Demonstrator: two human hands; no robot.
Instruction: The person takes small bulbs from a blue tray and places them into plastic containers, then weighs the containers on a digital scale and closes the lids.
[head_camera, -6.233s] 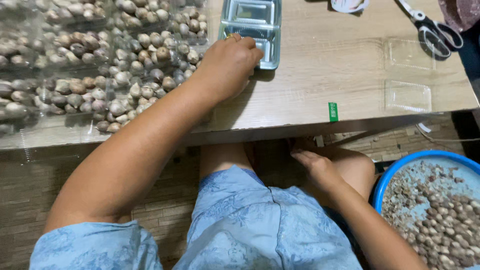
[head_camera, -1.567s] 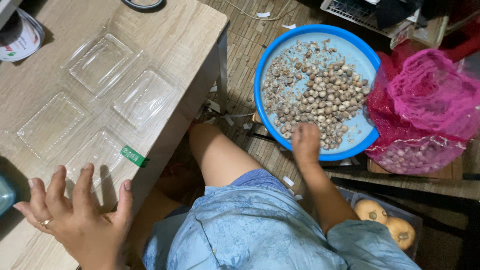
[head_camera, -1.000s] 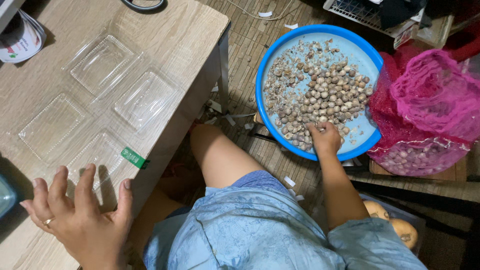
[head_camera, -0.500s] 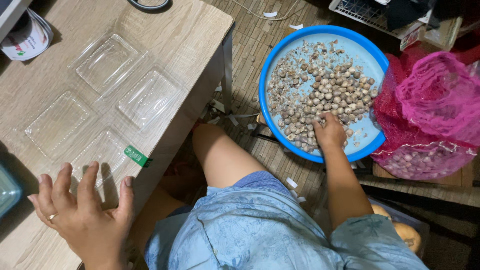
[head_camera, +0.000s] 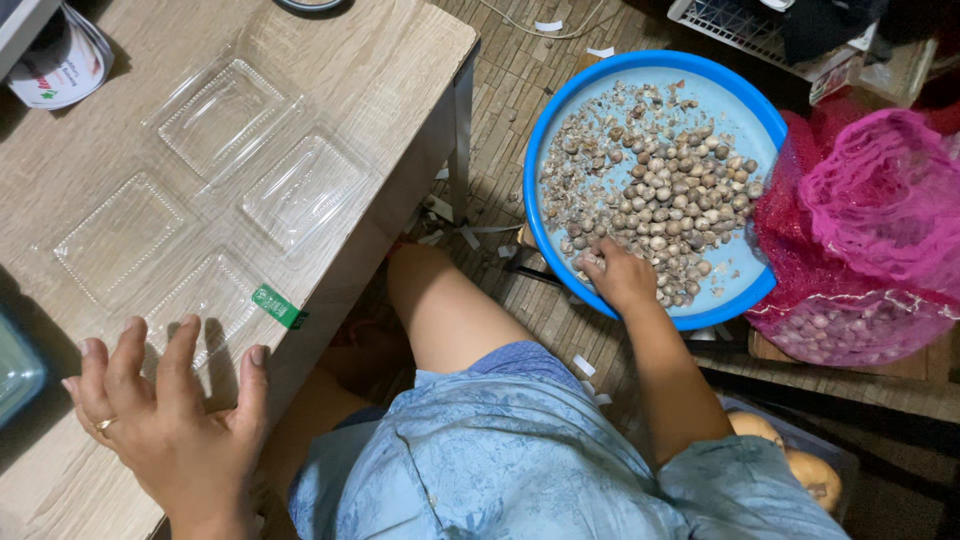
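Our right hand (head_camera: 622, 277) curls closed over small round beige shells (head_camera: 655, 190) at the near edge of the round blue plastic basin (head_camera: 560, 120) on the floor. Our left hand (head_camera: 165, 420) rests open, fingers spread, on the pale wooden table (head_camera: 400, 60), touching clear plastic trays (head_camera: 215, 115). A pink mesh bag (head_camera: 870, 200) sits beside the basin.

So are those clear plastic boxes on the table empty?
Empty. The clear plastic boxes lie open on the table, with only the wood showing through them.
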